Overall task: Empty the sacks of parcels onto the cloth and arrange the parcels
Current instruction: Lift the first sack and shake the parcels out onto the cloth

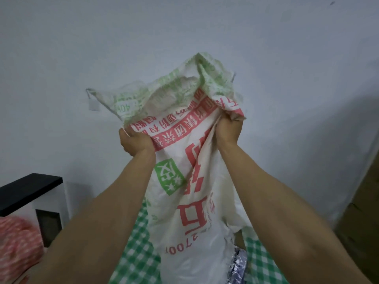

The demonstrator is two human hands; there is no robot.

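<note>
Left hand (136,143) and right hand (228,130) clutch crumpled woven sack (202,203).

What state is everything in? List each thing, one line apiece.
Woven sack: held up, upside down, frayed mouth hanging downward.
Left hand: grips the sack's upper left part.
Right hand: grips the sack's upper right part.
Green checked cloth: spread out beneath the sack.
Silvery parcel: showing beside the sack's lower edge, mostly hidden.
Red patterned bundle: lying at far left, blurred.
</note>
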